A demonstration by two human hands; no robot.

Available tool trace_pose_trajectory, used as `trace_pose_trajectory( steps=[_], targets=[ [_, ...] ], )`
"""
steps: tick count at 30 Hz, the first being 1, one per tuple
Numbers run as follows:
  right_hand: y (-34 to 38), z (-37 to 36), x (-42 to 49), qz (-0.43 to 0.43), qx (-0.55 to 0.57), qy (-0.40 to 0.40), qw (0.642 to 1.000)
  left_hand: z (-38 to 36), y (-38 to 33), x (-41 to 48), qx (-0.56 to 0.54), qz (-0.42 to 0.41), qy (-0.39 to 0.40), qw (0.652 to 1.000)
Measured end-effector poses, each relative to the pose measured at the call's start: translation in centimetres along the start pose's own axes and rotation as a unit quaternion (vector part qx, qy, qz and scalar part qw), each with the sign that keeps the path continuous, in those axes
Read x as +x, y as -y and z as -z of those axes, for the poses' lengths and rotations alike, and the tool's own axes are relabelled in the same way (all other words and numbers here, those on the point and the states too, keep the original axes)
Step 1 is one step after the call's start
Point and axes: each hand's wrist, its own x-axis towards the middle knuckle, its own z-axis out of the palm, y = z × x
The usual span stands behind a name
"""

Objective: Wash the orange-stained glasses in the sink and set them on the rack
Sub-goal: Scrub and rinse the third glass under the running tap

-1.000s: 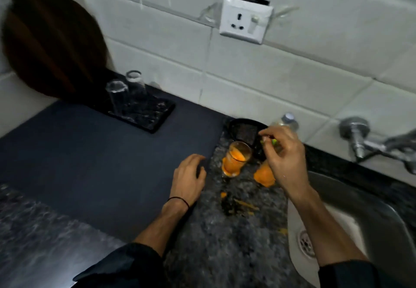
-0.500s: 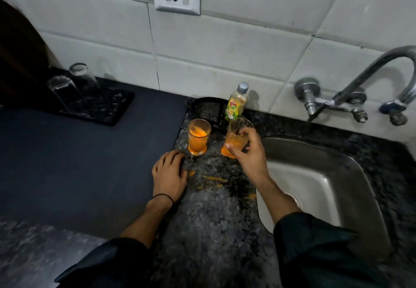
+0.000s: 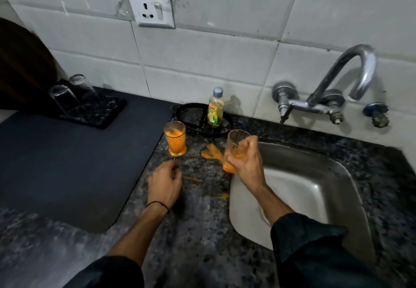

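- Holding one orange-stained glass [image 3: 236,146] in my right hand [image 3: 245,164], I have it lifted clear of the tabletop [image 3: 198,231] and tilted, right at the near-left edge of the sink [image 3: 315,188]; my right grip is clamped around its lower half, fingers wrapped over the orange-coated base.
- Inside, the orange residue sits mostly toward the bottom, with smears up the wall; nothing has been rinsed off it, as far as I can judge.
- My left hand [image 3: 164,184] rests palm-down on the tabletop, its grip loosely curled and holding nothing, just short of the second stained glass [image 3: 175,138].
- That second glass stands upright on the tabletop, thickly orange inside, not yet touched.
- Between the two glasses lies an orange spill [image 3: 210,152], with a few smaller streaks nearer to me.
- Behind them sits a black tray [image 3: 227,127] with a scrub pad [image 3: 192,116] and a bottle of dish soap [image 3: 215,107], both within reach.
- The tap [image 3: 337,87] over the sink shows no water running that I can see, and the basin looks dry.
- Far to the left, the dark rack [image 3: 101,114] carries two clear glasses [image 3: 67,94] upside down, which look clean.
- By my reckoning the job is barely under way: both stained glasses are left to wash and rack, and the one in my right hand comes first.
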Motion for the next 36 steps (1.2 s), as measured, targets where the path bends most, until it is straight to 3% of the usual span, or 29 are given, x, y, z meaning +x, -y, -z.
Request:
trace_pose_trajectory(
  steps=[4,8,17,19,21,24,26,31,33,36],
  targets=[
    [-2.0,6.5,-0.9,-0.024,0.001,-0.029,0.999,-2.5,-6.7,-1.3,-0.079,-0.051,0.044,0.995],
    [-3.0,12.3,-1.0,-0.024,0.012,-0.04,0.999,-5.8,-14.7,0.4,-0.086,-0.116,0.09,0.985],
    [-3.3,18.1,-0.9,-0.028,0.09,-0.078,0.992,-11.2,-28.5,6.4,0.023,-0.078,0.146,0.986],
    [-3.3,18.2,-0.9,-0.051,0.125,-0.072,0.988,-12.2,-28.7,7.9,0.02,-0.06,0.151,0.986],
    [-3.5,18.4,-0.9,-0.064,0.159,-0.064,0.983,-13.0,-28.4,8.8,-0.083,0.001,0.166,0.983],
    [-3.6,18.7,-0.8,-0.102,0.229,-0.055,0.967,-13.0,-28.4,8.1,-0.299,0.095,0.227,0.922],
    [-3.4,18.6,-0.6,-0.135,0.263,-0.057,0.954,-12.7,-27.8,7.3,-0.372,0.125,0.254,0.884],
    [-3.3,17.0,1.7,-0.215,0.308,-0.114,0.92,-14.8,-25.6,0.7,-0.366,0.109,0.344,0.858],
    [-3.1,16.6,2.3,-0.268,0.306,-0.106,0.907,-16.1,-25.7,-2.9,-0.395,0.104,0.322,0.854],
    [-3.3,16.7,2.0,-0.342,0.273,-0.049,0.898,-17.2,-25.2,-6.4,-0.395,0.094,0.201,0.892]
  ],
)
